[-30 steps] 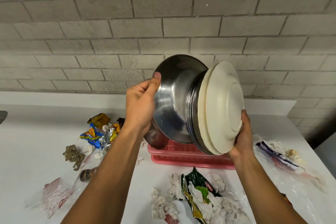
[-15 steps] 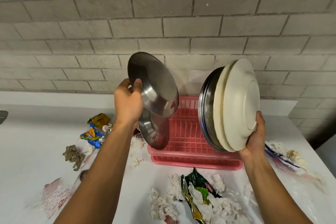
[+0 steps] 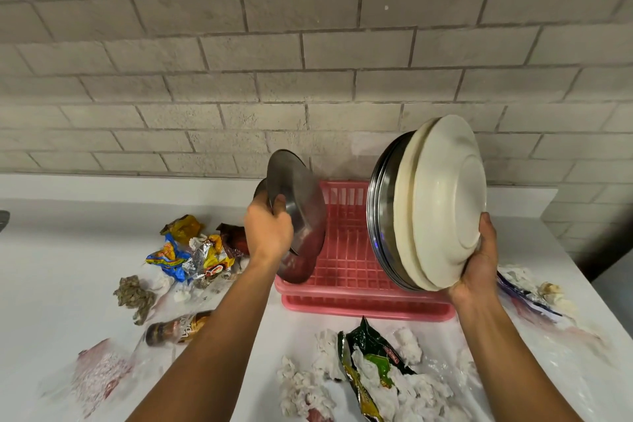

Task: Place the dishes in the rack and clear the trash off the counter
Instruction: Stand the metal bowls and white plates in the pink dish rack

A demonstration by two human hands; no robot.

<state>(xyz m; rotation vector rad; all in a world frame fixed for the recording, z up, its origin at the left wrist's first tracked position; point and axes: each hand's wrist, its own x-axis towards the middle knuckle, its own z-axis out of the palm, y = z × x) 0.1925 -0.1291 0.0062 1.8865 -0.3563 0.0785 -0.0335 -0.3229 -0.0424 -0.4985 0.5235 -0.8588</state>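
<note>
My left hand [image 3: 268,231] grips a steel plate [image 3: 297,197] by its rim, holding it on edge over the left end of the pink dish rack [image 3: 346,260]. Another steel plate [image 3: 297,269] stands in the rack just below it. My right hand [image 3: 481,259] holds a stack of dishes on edge above the rack's right side: cream plates [image 3: 445,202] outside, steel plates [image 3: 382,209] inside. Trash lies on the white counter [image 3: 58,250]: colourful wrappers [image 3: 191,252], a green snack bag [image 3: 371,358] and crumpled tissues [image 3: 305,387].
A small brown bottle [image 3: 174,329] lies near my left forearm. A brownish crumpled wad [image 3: 135,296] and clear plastic with pink bits [image 3: 97,375] sit at the left. More plastic and wrappers [image 3: 534,295] lie at the right. A brick wall [image 3: 308,62] backs the counter.
My left hand pulled one steel plate off the stack and lowered it toward the rack's left end. My right hand shifted the remaining stack rightward.
</note>
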